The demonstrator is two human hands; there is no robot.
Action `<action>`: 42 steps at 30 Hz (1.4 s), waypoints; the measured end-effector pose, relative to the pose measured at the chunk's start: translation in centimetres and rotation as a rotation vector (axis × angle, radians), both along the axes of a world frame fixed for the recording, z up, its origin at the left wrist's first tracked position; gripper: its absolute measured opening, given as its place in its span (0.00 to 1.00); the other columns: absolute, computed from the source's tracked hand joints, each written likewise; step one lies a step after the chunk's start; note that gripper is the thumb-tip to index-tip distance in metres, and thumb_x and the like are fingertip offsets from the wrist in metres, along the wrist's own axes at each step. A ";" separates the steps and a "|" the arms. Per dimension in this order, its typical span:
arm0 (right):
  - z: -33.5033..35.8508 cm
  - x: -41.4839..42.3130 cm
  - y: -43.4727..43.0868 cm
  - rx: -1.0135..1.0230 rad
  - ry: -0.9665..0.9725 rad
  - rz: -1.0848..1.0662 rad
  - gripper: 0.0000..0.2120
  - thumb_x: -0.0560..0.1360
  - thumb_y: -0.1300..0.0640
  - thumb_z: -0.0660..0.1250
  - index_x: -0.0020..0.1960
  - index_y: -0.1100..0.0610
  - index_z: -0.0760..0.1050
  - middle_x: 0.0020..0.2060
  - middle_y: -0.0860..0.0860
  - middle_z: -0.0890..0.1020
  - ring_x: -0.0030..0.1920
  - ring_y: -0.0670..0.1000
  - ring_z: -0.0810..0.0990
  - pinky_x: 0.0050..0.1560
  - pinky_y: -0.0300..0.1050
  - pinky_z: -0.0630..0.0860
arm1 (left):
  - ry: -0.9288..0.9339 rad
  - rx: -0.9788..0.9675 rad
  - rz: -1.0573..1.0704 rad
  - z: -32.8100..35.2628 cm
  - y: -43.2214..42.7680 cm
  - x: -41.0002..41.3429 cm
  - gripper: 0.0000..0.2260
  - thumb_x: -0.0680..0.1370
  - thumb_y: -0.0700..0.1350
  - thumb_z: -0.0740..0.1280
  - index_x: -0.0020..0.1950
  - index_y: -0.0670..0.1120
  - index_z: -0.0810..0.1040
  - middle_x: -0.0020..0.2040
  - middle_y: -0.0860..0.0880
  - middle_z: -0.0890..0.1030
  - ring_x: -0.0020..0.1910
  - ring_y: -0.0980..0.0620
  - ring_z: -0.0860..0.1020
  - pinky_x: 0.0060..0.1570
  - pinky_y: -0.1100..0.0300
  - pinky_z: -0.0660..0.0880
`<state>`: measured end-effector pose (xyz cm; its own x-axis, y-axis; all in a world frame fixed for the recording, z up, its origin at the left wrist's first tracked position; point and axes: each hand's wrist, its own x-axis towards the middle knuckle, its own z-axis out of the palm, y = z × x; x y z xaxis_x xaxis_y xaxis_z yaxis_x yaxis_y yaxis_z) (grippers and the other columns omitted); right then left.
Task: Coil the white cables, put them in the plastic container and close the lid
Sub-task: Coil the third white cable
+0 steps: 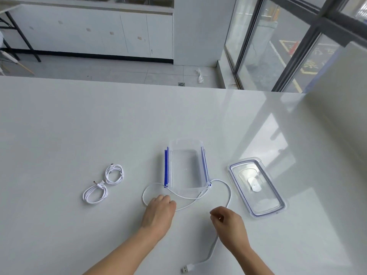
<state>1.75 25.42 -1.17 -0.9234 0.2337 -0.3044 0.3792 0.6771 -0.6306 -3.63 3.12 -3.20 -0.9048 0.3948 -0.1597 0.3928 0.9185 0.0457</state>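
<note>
Two hands work one loose white cable (pixel 226 187) on the white surface (pixel 79 126). The left hand (pixel 158 213) has its fingers (pixel 164 199) curled down onto it; the right hand (pixel 230 225) pinches it between fingertips. That cable loops against the open plastic container (pixel 186 167), its USB plug (pixel 185 269) nearest me. The lid (pixel 257 187) lies just right; two coiled cables (pixel 103 184) sit well left.

White table (pixel 79 126), white cabinets (pixel 111 34) beyond, tiled floor (pixel 119 70), dark-framed window (pixel 294 46) at right.
</note>
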 end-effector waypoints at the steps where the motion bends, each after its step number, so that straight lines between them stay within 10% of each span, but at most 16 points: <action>1: 0.0 0.1 0.0 -0.005 -0.008 0.004 0.07 0.75 0.59 0.67 0.44 0.49 0.83 0.38 0.42 0.84 0.41 0.42 0.82 0.43 0.37 0.77 | 0.012 -0.006 -0.028 0.2 0.1 -0.1 0.19 0.43 0.34 0.78 0.24 0.48 0.72 0.24 0.50 0.72 0.24 0.48 0.73 0.23 0.61 0.67; 12: -0.7 0.0 -0.2 0.010 -0.024 0.098 0.10 0.74 0.60 0.66 0.50 0.50 0.83 0.41 0.42 0.83 0.43 0.43 0.80 0.46 0.37 0.76 | -0.052 0.183 -0.104 -1.0 -2.5 0.0 0.14 0.52 0.37 0.75 0.29 0.47 0.72 0.26 0.50 0.73 0.25 0.48 0.73 0.25 0.59 0.69; 15: -0.1 0.1 0.7 -0.067 -0.088 0.344 0.16 0.68 0.60 0.68 0.51 0.43 0.81 0.45 0.41 0.82 0.45 0.40 0.78 0.51 0.36 0.76 | -0.056 0.378 0.035 -1.4 -3.8 0.9 0.06 0.67 0.39 0.68 0.43 0.46 0.76 0.37 0.50 0.78 0.37 0.49 0.77 0.36 0.61 0.69; 20: -0.5 1.8 1.8 0.169 -0.063 0.914 0.25 0.59 0.37 0.73 0.55 0.43 0.81 0.56 0.41 0.76 0.59 0.46 0.70 0.59 0.39 0.70 | 0.005 0.352 0.054 -2.0 -4.9 0.2 0.13 0.65 0.37 0.76 0.45 0.51 0.80 0.38 0.52 0.77 0.38 0.53 0.78 0.34 0.62 0.77; 26: -3.2 2.8 0.9 0.226 0.202 0.756 0.01 0.69 0.52 0.71 0.39 0.47 0.79 0.39 0.42 0.77 0.44 0.49 0.72 0.43 0.44 0.75 | -0.058 0.339 0.156 -1.6 -4.6 0.1 0.07 0.74 0.36 0.67 0.46 0.47 0.82 0.42 0.47 0.78 0.44 0.45 0.79 0.40 0.52 0.77; 32: -0.4 1.5 -0.5 -0.057 0.040 0.332 0.04 0.76 0.57 0.68 0.44 0.50 0.80 0.38 0.42 0.79 0.47 0.44 0.77 0.50 0.41 0.76 | -0.108 0.365 0.166 -0.9 -4.1 0.9 0.09 0.76 0.39 0.65 0.54 0.48 0.82 0.47 0.49 0.79 0.51 0.47 0.78 0.45 0.54 0.75; 37: 1.2 0.4 -1.8 -0.225 0.099 0.211 0.07 0.76 0.59 0.69 0.41 0.49 0.78 0.38 0.46 0.85 0.42 0.46 0.82 0.47 0.41 0.78 | -0.418 0.872 0.486 3.5 -1.2 2.4 0.02 0.75 0.47 0.72 0.45 0.51 0.84 0.43 0.53 0.81 0.42 0.57 0.79 0.48 0.63 0.74; 42: 3.4 -0.6 -3.9 -0.439 0.170 0.126 0.04 0.77 0.61 0.71 0.44 0.54 0.81 0.39 0.48 0.87 0.41 0.46 0.84 0.45 0.38 0.78 | -0.827 1.525 0.761 7.3 2.5 2.8 0.12 0.82 0.47 0.63 0.55 0.42 0.84 0.55 0.43 0.86 0.58 0.45 0.82 0.59 0.50 0.79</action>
